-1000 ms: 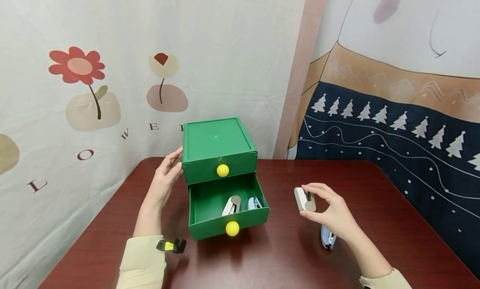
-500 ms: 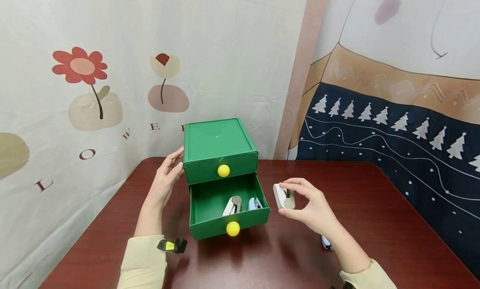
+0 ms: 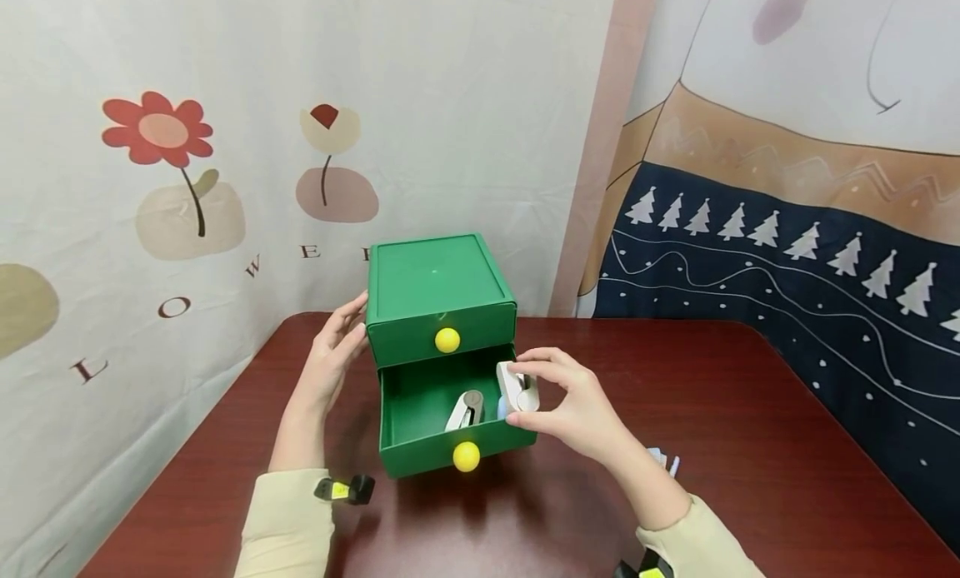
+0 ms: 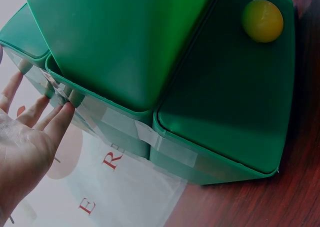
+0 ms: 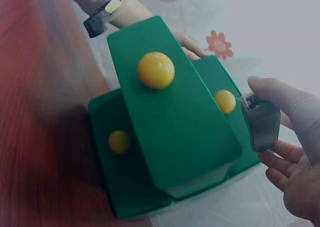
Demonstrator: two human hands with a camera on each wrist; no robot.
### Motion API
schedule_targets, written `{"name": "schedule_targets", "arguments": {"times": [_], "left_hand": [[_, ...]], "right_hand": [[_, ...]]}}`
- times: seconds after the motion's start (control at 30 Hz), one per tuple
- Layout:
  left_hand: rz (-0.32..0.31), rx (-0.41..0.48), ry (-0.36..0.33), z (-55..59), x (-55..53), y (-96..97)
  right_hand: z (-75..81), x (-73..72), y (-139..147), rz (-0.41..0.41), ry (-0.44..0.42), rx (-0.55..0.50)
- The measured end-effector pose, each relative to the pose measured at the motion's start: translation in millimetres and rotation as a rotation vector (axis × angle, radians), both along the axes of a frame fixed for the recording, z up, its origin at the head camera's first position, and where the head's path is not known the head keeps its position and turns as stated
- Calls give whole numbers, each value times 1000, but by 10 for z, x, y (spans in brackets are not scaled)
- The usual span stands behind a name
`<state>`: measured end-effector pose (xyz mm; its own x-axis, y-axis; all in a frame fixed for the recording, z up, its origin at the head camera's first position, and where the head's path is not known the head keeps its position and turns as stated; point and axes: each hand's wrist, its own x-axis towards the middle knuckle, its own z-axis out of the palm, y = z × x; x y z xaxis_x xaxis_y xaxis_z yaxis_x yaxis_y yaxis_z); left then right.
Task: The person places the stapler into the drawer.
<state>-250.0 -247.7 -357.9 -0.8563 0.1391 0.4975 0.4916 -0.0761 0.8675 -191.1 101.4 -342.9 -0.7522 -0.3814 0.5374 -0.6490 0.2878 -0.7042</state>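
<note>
- Nearest lay the person's two cream fabric sleeves [image 3: 288,524], a black-and-yellow device [image 3: 345,489] strapped at each wrist.
- On the glossy reddish-brown table [image 3: 720,370], a pale-blue object [image 3: 657,456] showed just beyond the right forearm, which hid most of it.
- The right hand [image 3: 576,403] pinched a small white-and-grey stapler [image 3: 512,385] between thumb and fingers, over the right side of the pulled-out drawer; whether it touched the drawer could not be told.
- That green plastic drawer [image 3: 420,457], with a round yellow knob [image 3: 466,456], was the middle of three.
- Inside it, a white stapler with a round grey end [image 3: 467,410] leaned near the front wall; to its right sat a light-blue item [image 3: 502,407], mostly covered by the held stapler.
- The left hand [image 3: 332,353] grasped nothing; its extended fingers rested against the left side of the green plastic cabinet [image 3: 435,278].
- Behind the table hung a white cloth [image 3: 465,103] printed with flowers and letters, and a navy panel with white trees [image 3: 810,328] at the right.
</note>
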Motion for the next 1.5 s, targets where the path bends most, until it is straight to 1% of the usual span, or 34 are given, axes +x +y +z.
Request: {"name": "schedule_targets", "arguments": {"times": [0.23, 0.4, 0.6, 0.8, 1.13, 1.3, 1.5], "left_hand": [[-8, 2, -7, -7, 2, 15], [-1, 16, -2, -6, 2, 5], [-5, 7, 7, -7, 1, -4], [-11, 1, 3, -12, -1, -5], [-1, 4, 3, -12, 4, -11], [-1, 6, 8, -10, -1, -4], [-3, 11, 9, -8, 0, -9]], "right_hand": [[5, -22, -216, 45, -28, -3], [-1, -52, -375, 66, -23, -1], [-10, -67, -545, 86, -14, 23], [4, -65, -675, 68, -31, 77], [77, -18, -929, 64, -103, 191], [84, -19, -1043, 64, -140, 246], [87, -35, -1115, 42, -183, 329]]}}
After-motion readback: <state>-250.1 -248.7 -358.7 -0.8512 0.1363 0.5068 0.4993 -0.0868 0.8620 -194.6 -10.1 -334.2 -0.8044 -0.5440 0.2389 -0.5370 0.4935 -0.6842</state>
